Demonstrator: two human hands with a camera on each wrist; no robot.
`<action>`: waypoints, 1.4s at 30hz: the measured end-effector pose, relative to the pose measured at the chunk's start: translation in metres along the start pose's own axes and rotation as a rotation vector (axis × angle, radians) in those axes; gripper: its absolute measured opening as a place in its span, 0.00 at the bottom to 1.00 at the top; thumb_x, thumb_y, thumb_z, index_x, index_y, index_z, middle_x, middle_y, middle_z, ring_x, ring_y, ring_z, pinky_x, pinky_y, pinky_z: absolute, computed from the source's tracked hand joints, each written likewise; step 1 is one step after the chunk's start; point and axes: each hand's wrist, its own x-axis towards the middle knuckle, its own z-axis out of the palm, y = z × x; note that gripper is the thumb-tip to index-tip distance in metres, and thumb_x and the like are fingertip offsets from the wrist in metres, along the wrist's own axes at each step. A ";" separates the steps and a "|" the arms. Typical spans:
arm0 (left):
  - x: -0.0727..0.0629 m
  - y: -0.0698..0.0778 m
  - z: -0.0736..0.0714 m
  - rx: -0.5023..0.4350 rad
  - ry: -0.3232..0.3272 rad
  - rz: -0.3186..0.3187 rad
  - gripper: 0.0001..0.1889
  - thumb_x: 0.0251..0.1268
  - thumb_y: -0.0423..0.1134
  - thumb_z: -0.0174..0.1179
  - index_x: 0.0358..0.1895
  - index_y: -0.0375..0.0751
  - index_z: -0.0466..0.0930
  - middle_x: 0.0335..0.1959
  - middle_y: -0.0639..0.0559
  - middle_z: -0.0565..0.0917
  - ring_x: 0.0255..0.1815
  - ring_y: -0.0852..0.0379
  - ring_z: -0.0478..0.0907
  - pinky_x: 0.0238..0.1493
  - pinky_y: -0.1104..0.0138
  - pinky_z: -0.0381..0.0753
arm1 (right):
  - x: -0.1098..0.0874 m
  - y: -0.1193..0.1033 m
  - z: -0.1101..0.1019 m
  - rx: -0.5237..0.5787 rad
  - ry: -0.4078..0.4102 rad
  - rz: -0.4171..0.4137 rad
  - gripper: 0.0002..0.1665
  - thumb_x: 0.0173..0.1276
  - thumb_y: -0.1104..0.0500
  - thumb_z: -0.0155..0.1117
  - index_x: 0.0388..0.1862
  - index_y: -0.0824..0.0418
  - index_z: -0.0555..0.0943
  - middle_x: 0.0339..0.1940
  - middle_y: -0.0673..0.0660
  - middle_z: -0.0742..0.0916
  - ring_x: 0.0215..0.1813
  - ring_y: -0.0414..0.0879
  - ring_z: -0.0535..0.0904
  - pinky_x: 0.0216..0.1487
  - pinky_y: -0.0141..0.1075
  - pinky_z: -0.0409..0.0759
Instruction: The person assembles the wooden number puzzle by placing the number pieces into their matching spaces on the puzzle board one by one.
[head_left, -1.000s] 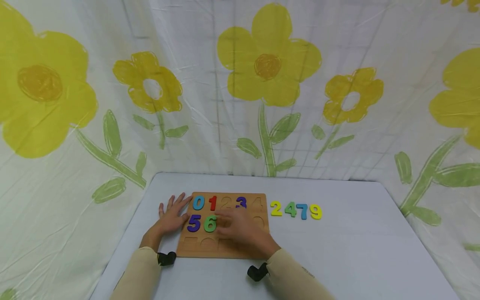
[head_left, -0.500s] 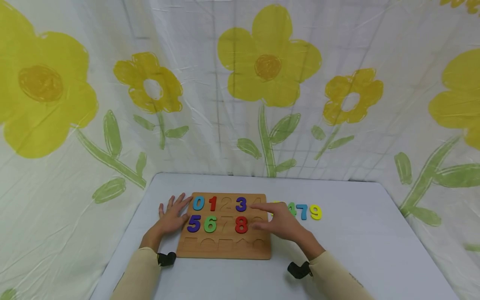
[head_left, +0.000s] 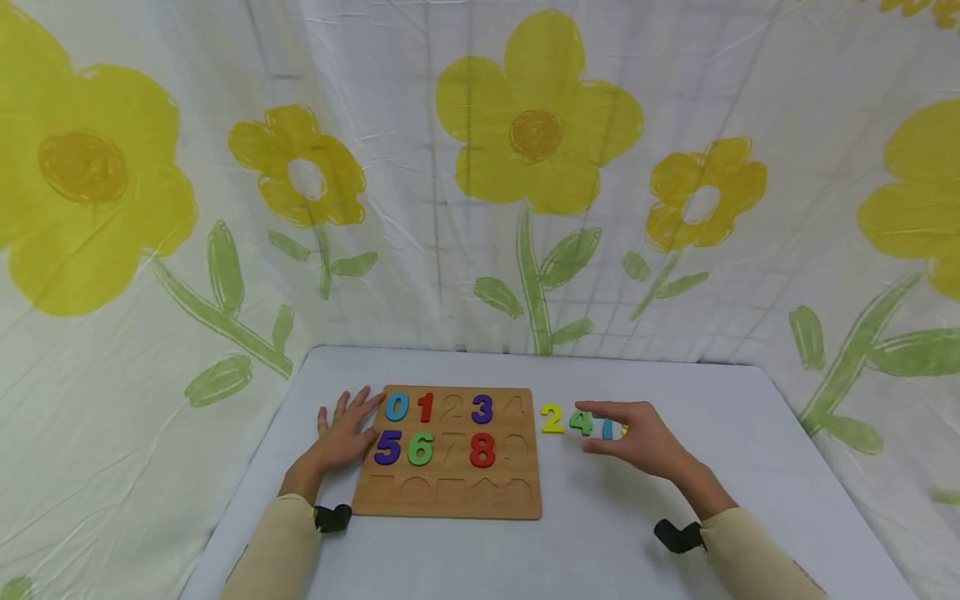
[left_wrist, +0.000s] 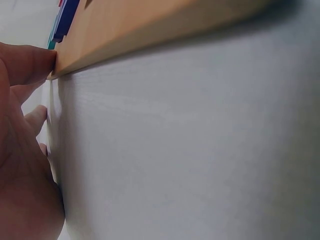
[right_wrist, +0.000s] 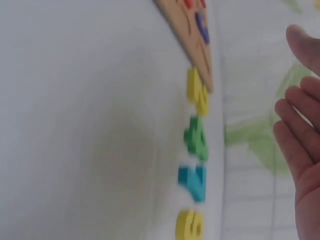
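My left hand (head_left: 342, 437) rests at the left edge of a wooden number board (head_left: 450, 496), fingers spread, thumb touching the edge. Seated in the board are a blue 0 (head_left: 397, 407), a red 1 (head_left: 425, 407), a purple 3 (head_left: 482, 408), a purple 5 (head_left: 387, 447), a green 6 (head_left: 421, 448) and a red 8 (head_left: 482, 450). My right hand (head_left: 652, 442) hovers above the table right of the board, thumb and fingers apart, holding nothing. Near it lie a yellow 2 (head_left: 552, 418), a green 4 (head_left: 581, 422), a blue 7 (right_wrist: 193, 182) and a yellow 9 (right_wrist: 190, 225).
The board has bare number recesses in its upper rows and a row of cut shapes along its bottom. A white table (head_left: 420, 558) carries everything. Behind it hangs a curtain (head_left: 405, 275) printed with yellow flowers.
My right hand has moved right, from over the board to above the loose numbers, uncovering the red 8. My left hand has stayed at the board's edge.
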 end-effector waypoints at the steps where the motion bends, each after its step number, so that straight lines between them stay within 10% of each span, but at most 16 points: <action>1: 0.000 0.000 0.000 -0.001 0.000 0.000 0.36 0.79 0.39 0.56 0.88 0.44 0.60 0.91 0.32 0.49 0.90 0.21 0.32 0.80 0.24 0.19 | -0.003 0.005 -0.004 -0.003 0.000 0.012 0.36 0.64 0.44 0.84 0.71 0.47 0.87 0.68 0.46 0.90 0.70 0.52 0.87 0.68 0.56 0.86; 16: -0.001 0.000 -0.002 -0.002 0.005 0.006 0.37 0.79 0.38 0.56 0.88 0.43 0.60 0.91 0.31 0.48 0.90 0.21 0.32 0.80 0.24 0.19 | -0.049 0.063 -0.052 -0.129 0.023 0.176 0.37 0.63 0.48 0.87 0.70 0.55 0.87 0.67 0.51 0.91 0.70 0.60 0.87 0.65 0.35 0.85; 26: -0.001 -0.001 0.000 -0.011 0.011 0.008 0.37 0.79 0.38 0.57 0.88 0.43 0.60 0.91 0.31 0.49 0.90 0.21 0.33 0.80 0.24 0.19 | -0.050 0.083 -0.046 -0.078 0.026 0.220 0.37 0.64 0.50 0.86 0.70 0.57 0.87 0.68 0.56 0.90 0.71 0.63 0.85 0.68 0.62 0.83; 42: 0.001 -0.003 0.002 -0.007 0.001 0.002 0.37 0.78 0.39 0.57 0.88 0.44 0.60 0.91 0.32 0.48 0.90 0.22 0.31 0.80 0.25 0.18 | -0.032 0.100 -0.031 -0.045 0.014 0.231 0.36 0.63 0.52 0.86 0.69 0.59 0.87 0.67 0.57 0.91 0.72 0.63 0.84 0.70 0.60 0.81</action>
